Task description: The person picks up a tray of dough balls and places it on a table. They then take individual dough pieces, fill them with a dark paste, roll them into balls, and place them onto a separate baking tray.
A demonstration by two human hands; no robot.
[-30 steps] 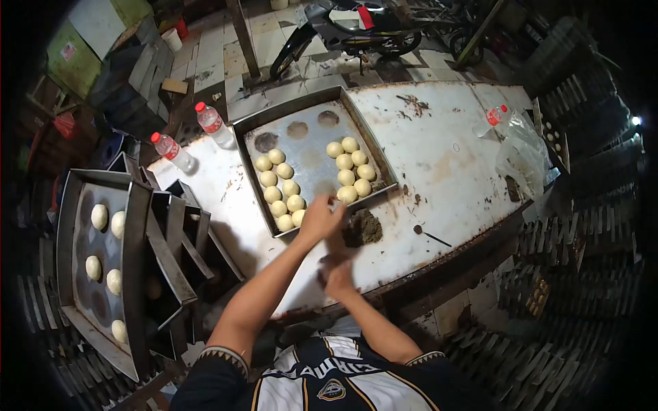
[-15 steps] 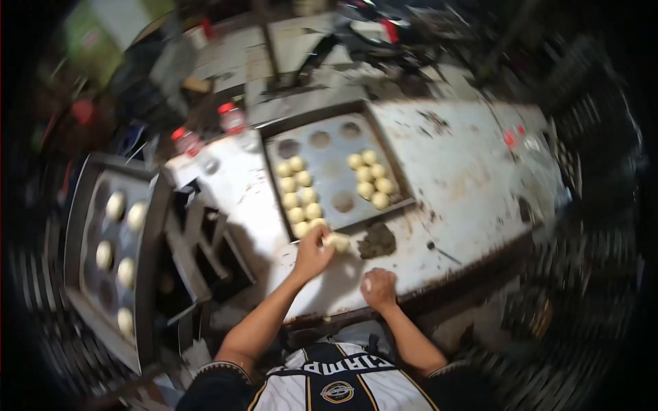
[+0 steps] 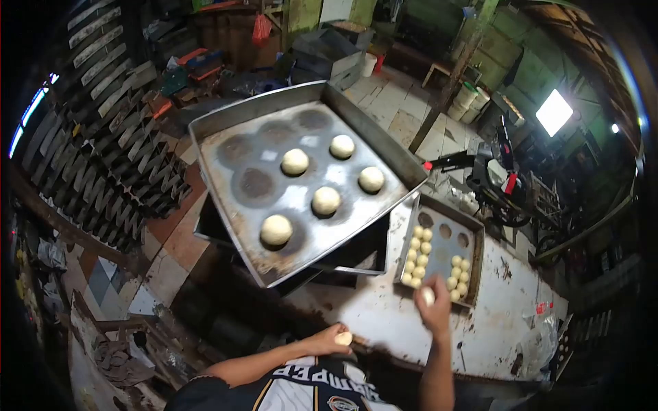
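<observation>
My right hand (image 3: 436, 309) is raised over the near edge of a small metal tray (image 3: 477, 255) and holds a pale dough ball (image 3: 427, 296). That tray carries two clusters of several dough balls (image 3: 416, 260). My left hand (image 3: 327, 338) is close to my body at the edge of the worn white table (image 3: 373, 312), closed on another dough ball (image 3: 343, 338). A large metal tray (image 3: 221, 188) stands to the left on stacked tins, with several widely spaced dough balls (image 3: 325, 201) on it.
Rows of dark baking tins (image 3: 116, 161) fill the left side. A motorbike (image 3: 504, 185) stands behind the table. A plastic bag and bottle (image 3: 541, 318) lie at the table's far right. Bins and boxes (image 3: 329, 48) line the back of the tiled floor.
The view has swung left, bringing the large tray to the centre. My left hand has drawn back from the small tray to my body. My right hand has risen to the small tray's edge.
</observation>
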